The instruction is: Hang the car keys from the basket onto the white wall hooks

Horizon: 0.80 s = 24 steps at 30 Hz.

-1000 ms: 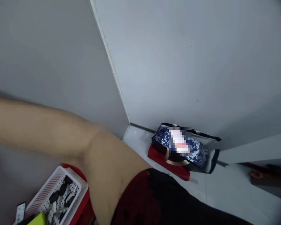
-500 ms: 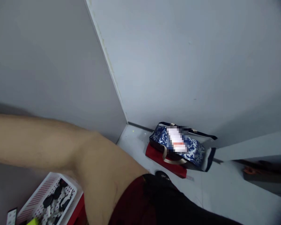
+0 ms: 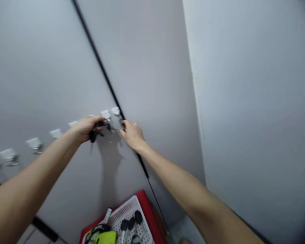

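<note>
My left hand (image 3: 86,127) is raised at the grey wall panel, its fingers closed round several black-and-silver items (image 3: 94,135), blurred, with thin metal ends hanging down. Just right of it, a white adhesive hook (image 3: 106,114) has metal bits below it. By the black seam, my right hand (image 3: 132,135) pinches a small dark metallic item (image 3: 122,125), too blurred to name, under the rightmost hook (image 3: 115,110). Part of that item is hidden by the fingers. More white hooks (image 3: 34,143) run down to the left, partly behind my left forearm.
Below my hands, a white perforated basket (image 3: 125,207) on a red surface (image 3: 147,211) holds several black-headed items (image 3: 131,222) with pale shafts and a bright yellow-green object (image 3: 106,238). A black strip (image 3: 98,57) crosses the panel. A pale wall (image 3: 251,101) meets it at right.
My view has swung left from the corner and floor to the panel with the hooks. The patterned bag is out of view. Both hands now show, raised at the hooks.
</note>
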Tool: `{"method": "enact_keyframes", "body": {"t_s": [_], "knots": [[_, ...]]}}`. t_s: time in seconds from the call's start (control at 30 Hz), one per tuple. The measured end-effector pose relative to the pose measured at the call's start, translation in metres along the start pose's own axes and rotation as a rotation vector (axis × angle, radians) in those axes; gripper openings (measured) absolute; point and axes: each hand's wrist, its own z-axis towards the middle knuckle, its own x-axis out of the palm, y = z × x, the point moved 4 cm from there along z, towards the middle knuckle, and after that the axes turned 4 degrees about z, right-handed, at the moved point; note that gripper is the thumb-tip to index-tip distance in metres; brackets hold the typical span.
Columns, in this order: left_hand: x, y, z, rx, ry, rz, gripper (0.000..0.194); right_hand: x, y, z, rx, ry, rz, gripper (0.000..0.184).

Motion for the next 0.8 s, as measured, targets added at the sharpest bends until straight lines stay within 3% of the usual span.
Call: {"method": "enact_keyframes", "body": {"t_s": [0.1, 0.3, 0.47, 0.6, 0.7, 0.8], "knots": [[-0.030, -0.003, 0.004, -0.052, -0.081, -0.017, 0.011, 0.007, 0.003, 0.004, 0.059, -0.011, -0.062, 0.030], [-0.038, -0.016, 0.017, -0.019, -0.185, 0.270, 0.008, 0.007, 0.005, 0.005, 0.126, -0.021, -0.199, 0.026], [-0.046, -0.018, 0.012, 0.100, -0.231, 0.070, 0.018, 0.011, 0.009, 0.006, 0.015, -0.051, -0.273, 0.022], [-0.056, -0.019, 0.007, 0.160, -0.274, 0.002, 0.024, 0.012, 0.006, 0.012, 0.024, -0.044, -0.198, 0.023], [-0.062, -0.016, -0.006, 0.185, -0.267, -0.052, 0.026, 0.003, 0.007, 0.023, -0.005, -0.089, -0.102, 0.019], [-0.059, 0.005, -0.031, 0.198, -0.225, -0.070, 0.026, -0.015, 0.012, 0.033, -0.020, -0.209, -0.010, 0.016]]}}
